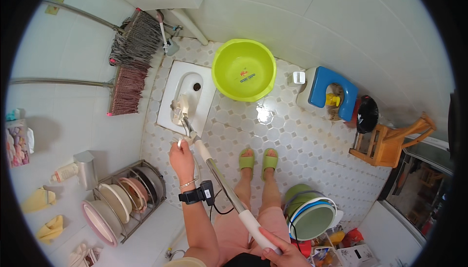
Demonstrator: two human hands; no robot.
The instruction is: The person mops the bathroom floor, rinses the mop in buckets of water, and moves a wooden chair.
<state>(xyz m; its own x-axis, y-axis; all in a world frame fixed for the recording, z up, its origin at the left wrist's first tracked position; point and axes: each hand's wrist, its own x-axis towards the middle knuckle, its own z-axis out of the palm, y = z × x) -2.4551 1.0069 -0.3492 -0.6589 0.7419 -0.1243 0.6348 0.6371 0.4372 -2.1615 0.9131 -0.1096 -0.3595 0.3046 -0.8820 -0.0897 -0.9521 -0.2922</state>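
Observation:
My right hand [279, 250] grips the white upper grip of a mop with a metal pole [225, 188], at the bottom of the view. The pole slants up and left to the mop's cream head [180, 106], which is over the white ceramic squat toilet [197, 121]. Beside the pole's lower part, my left hand [181, 157] is closed around a small white fitting [179, 143], mostly hidden by the fingers. A pale hose [198, 166] runs down behind that wrist, which wears a bracelet and a black strapped device.
A lime green plastic basin [252, 66] stands right of the toilet. Two string mops [128, 91] hang on the left wall above a rack of basins [126, 197]. To the right are a blue-topped potty chair [318, 88] and a wooden chair [387, 146]; stacked buckets [312, 221] stand lower right.

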